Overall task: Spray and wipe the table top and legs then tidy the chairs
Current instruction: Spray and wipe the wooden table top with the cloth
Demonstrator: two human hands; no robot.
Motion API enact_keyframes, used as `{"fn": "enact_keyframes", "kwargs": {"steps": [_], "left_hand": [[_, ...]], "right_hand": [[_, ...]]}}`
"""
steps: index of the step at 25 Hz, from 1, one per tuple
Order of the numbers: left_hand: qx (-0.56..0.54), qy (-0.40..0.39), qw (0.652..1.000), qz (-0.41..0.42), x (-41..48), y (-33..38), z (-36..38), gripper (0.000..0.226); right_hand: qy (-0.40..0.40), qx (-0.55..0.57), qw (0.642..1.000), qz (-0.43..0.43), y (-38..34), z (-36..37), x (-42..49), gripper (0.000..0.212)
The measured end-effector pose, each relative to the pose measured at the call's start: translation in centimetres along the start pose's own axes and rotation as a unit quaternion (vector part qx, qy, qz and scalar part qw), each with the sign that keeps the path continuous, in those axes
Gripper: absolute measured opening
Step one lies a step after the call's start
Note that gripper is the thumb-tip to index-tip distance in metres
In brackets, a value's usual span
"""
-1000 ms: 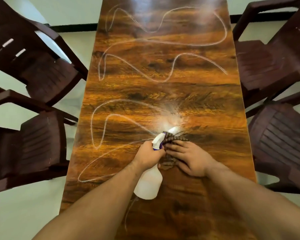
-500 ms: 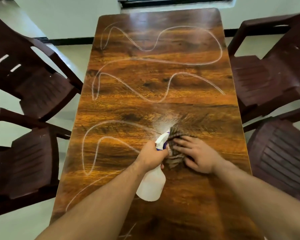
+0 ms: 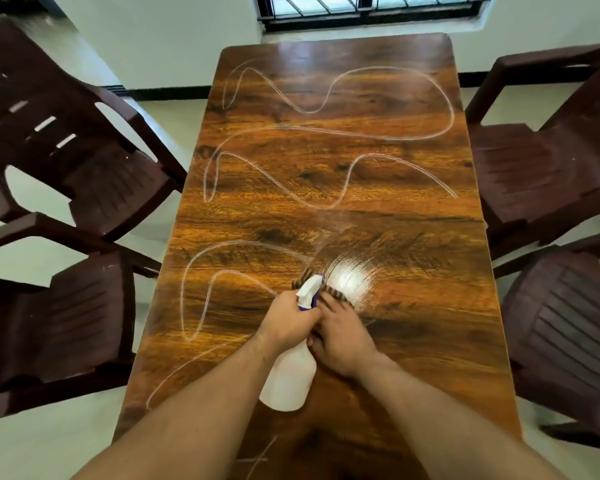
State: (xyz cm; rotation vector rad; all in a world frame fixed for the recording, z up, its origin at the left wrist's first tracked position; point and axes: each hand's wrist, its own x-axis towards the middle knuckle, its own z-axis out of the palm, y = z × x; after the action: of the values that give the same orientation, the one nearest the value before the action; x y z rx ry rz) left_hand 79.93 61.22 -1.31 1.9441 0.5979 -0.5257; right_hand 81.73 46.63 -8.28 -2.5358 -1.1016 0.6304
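Desk of glossy wood grain, looped with white chalk-like lines beyond the hands, fills a pale-floored room with dark brown plastic chairs on both sides and a barred window at the far end. Left hand is wrapped around the neck of a white spray bottle, nozzle aimed ahead at a wet sheen. Right hand, fingers spread, presses flat on a dark striped cloth beside the bottle.

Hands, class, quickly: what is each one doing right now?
Left hand: closed around the spray bottle.
Right hand: fingers spread, pressing the cloth on the table.
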Motion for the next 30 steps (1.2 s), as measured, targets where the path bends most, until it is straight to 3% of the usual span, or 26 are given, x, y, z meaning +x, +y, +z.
{"fn": "enact_keyframes", "kwargs": {"steps": [2,3,4,5,7,8,9,11,13,15,16,17,18,20,21,24,25,26,29,30], "left_hand": [[0.038,-0.01,0.999,-0.001,-1.5,-1.2,-0.6,0.004],[0.048,-0.012,0.999,-0.006,-2.4,-1.8,-0.7,0.005],[0.056,-0.013,0.998,-0.015,-3.2,-2.5,-0.7,0.003],[0.064,-0.013,0.998,-0.023,-4.2,-3.3,-0.7,0.002],[0.07,-0.01,0.997,-0.036,-6.5,-5.1,-1.0,0.005],[0.066,-0.011,0.997,-0.04,-7.6,-6.2,-1.2,0.006],[0.06,-0.013,0.997,-0.041,-8.5,-7.1,-1.5,0.006],[0.045,-0.022,0.998,-0.027,-10.2,-9.1,-2.2,0.008],[0.057,-0.035,0.998,-0.007,-11.6,-10.6,-2.8,0.006],[0.083,-0.047,0.995,0.004,-13.1,-12.3,-3.6,0.011],[0.09,-0.056,0.994,0.008,-13.9,-13.3,-4.1,0.011],[0.099,-0.063,0.993,0.013,-14.8,-14.4,-4.6,0.011],[0.109,-0.071,0.991,0.017,-15.7,-15.6,-5.1,0.01],[0.136,-0.091,0.986,0.033,-17.8,-18.5,-5.9,0.005],[0.152,-0.099,0.983,0.036,-18.5,-19.9,-6.2,0.006],[0.217,-0.158,0.963,0.034,-21.7,-24.2,-7.0,0.018],[0.219,-0.182,0.958,0.035,-22.7,-25.4,-7.1,0.017],[0.217,-0.195,0.956,0.037,-23.8,-26.4,-7.1,0.012],[0.186,-0.171,0.967,0.019,-25.7,-28.7,-7.3,0.016],[0.174,-0.153,0.972,0.022,-25.9,-29.2,-7.5,0.014]], "right_hand": [[-0.036,-0.032,0.991,-0.123,1.4,0.5,-4.1,0.055],[-0.02,-0.059,0.991,-0.123,3.4,0.5,-5.1,0.057],[0.024,-0.071,0.995,-0.065,5.2,0.1,-5.5,0.057],[0.078,-0.056,0.994,0.057,6.2,-0.6,-5.4,0.057],[0.134,0.015,0.937,0.322,4.8,-1.6,-3.7,0.057],[0.125,0.033,0.924,0.361,2.5,-1.1,-2.6,0.058],[0.108,0.024,0.939,0.326,0.0,0.2,-2.0,0.059],[0.046,-0.001,0.988,0.149,-5.6,4.1,-3.0,0.059],[-0.026,-0.006,1.0,-0.003,-9.7,7.3,-7.2,0.057],[-0.045,-0.028,0.995,-0.081,-10.4,9.1,-11.8,0.056],[-0.028,-0.033,0.997,-0.059,-10.1,9.7,-13.6,0.057],[0.021,-0.024,0.999,0.023,-9.7,10.2,-14.9,0.057],[0.089,0.004,0.982,0.166,-9.6,10.4,-15.6,0.057],[0.172,0.056,0.892,0.414,-12.1,11.5,-15.3,0.056],[0.169,0.061,0.879,0.441,-14.2,12.2,-14.6,0.054],[0.134,0.019,0.937,0.322,-19.6,15.1,-15.9,0.052],[0.123,0.017,0.941,0.316,-19.8,15.2,-17.1,0.053],[0.126,0.03,0.929,0.346,-19.8,15.3,-18.0,0.054],[0.159,0.117,0.837,0.51,-21.9,15.6,-17.1,0.056],[0.155,0.122,0.845,0.497,-23.7,16.1,-15.7,0.056]]}}
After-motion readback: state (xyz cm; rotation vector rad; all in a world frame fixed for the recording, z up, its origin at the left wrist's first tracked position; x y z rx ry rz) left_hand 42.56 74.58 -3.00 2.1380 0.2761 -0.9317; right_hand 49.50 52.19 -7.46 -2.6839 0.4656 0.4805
